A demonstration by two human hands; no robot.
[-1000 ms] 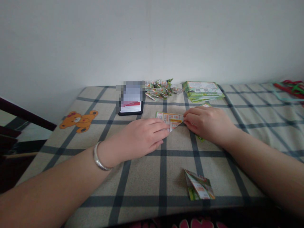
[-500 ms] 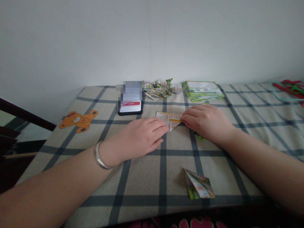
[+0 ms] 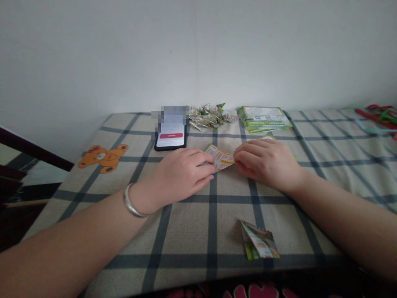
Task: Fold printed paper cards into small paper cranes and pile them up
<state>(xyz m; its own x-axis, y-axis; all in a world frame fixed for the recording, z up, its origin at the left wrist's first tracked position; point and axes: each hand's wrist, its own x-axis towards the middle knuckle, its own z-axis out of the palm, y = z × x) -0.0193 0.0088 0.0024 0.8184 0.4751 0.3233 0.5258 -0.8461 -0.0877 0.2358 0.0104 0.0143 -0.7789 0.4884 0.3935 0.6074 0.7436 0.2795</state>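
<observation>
Half-curled, the left hand [image 3: 181,176] and right hand [image 3: 265,163] pinch a green-edged printed paper sheet [image 3: 222,158]; folded green-and-white paper [image 3: 262,243] lies near the front edge of the tabletop [image 3: 186,236].

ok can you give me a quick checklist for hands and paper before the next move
1. Left hand at the printed sheet: ok, at its left end.
2. Right hand at the sheet's other end: ok.
3. Sheet flat: not ok, it looks curved between the hands.
4. Fingertip grip under the sheet: cannot tell, hidden from this view.
5. Folded piece apart from both hands: ok, nearer the wearer.
6. Phone screen lit: ok.
</observation>
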